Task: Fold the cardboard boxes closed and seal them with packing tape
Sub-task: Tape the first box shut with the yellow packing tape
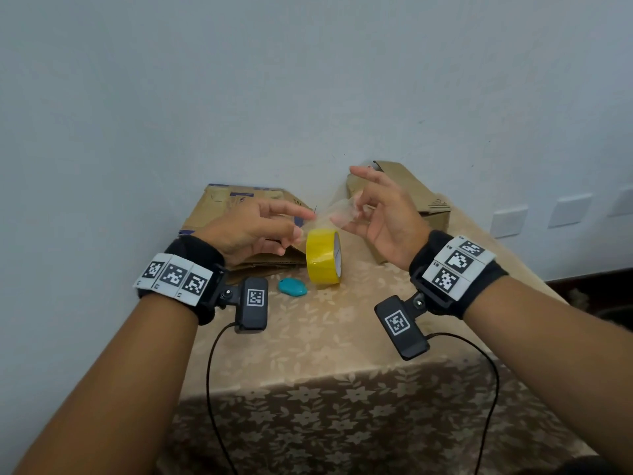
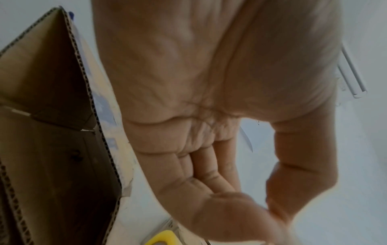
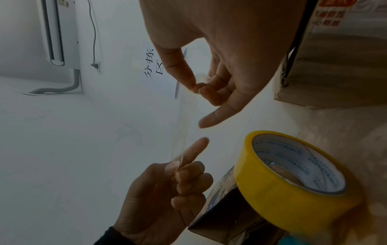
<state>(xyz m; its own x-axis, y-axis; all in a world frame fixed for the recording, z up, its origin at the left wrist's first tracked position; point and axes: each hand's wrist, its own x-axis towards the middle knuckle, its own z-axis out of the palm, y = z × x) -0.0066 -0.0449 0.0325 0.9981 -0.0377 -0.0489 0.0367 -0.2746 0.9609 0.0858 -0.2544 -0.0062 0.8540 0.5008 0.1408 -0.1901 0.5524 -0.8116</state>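
A clear strip of tape [image 1: 327, 214] [image 3: 182, 126] is stretched in the air between my two hands. My left hand [image 1: 260, 231] [image 3: 180, 172] pinches its left end between thumb and fingers. My right hand [image 1: 373, 207] [image 3: 201, 84] pinches its right end. A yellow tape roll [image 1: 323, 257] [image 3: 293, 180] stands on edge on the table just below the strip. A brown cardboard box [image 1: 239, 217] [image 2: 52, 132] with open flaps lies behind my left hand. A second cardboard box [image 1: 411, 197] [image 3: 335, 66] sits behind my right hand, by the wall.
A teal, rounded object [image 1: 292, 287] lies on the floral tablecloth [image 1: 325, 337] in front of the roll. A pale wall [image 1: 308, 80] rises right behind the boxes. The table's front edge drops away near me. Wall sockets [image 1: 507, 221] show at the right.
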